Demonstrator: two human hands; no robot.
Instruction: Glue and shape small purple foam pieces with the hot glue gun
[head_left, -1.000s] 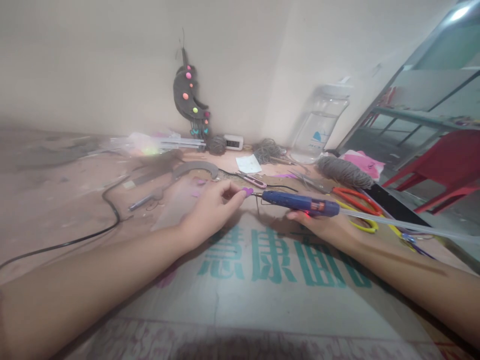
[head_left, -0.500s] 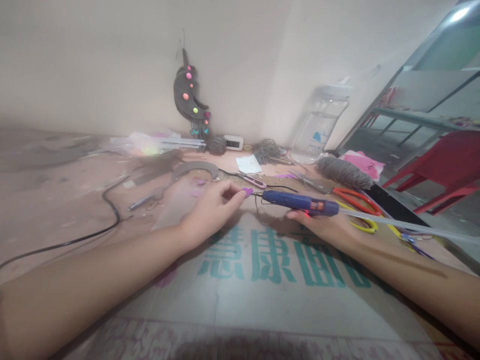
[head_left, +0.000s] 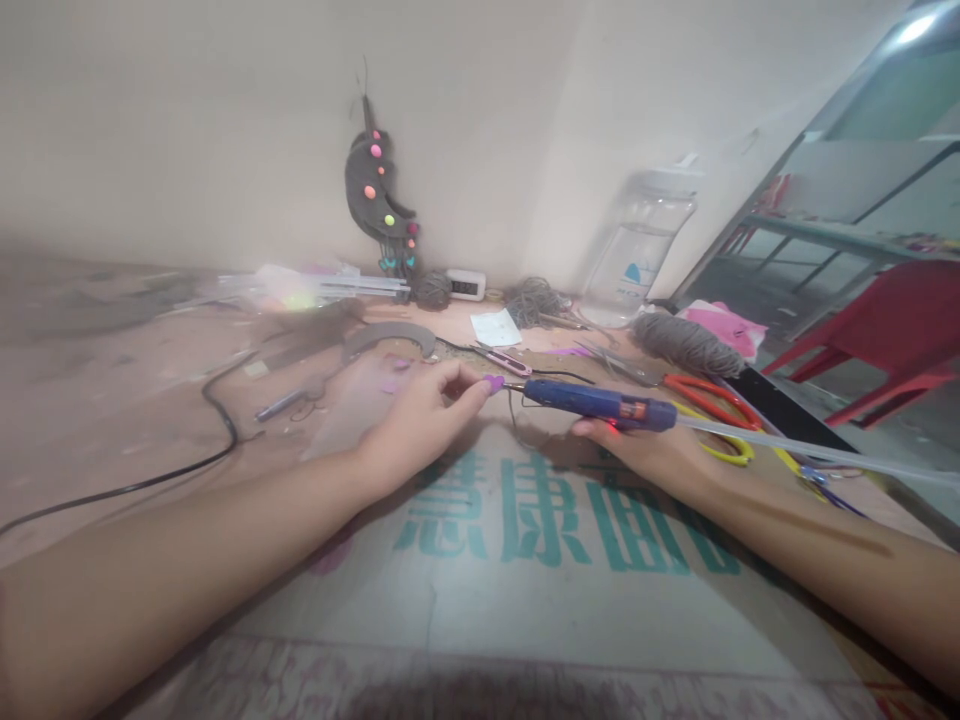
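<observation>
Left hand [head_left: 429, 418]: pinching purple piece [head_left: 495, 384], dial centre, at nozzle [head_left: 515, 387] tip (contact unclear). Right hand [head_left: 651, 452]: gripping blue glue gun [head_left: 581, 401], aimed toward nine o'clock. Grey crescent [head_left: 361, 212], eleven o'clock: dots [head_left: 370, 192] already on; purple piece seemingly unattached.

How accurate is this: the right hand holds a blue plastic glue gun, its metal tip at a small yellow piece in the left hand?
Not quite: the head view shows a small purple piece, not yellow, in the left hand, at the metal tip of the blue plastic glue gun the right hand holds.
</observation>
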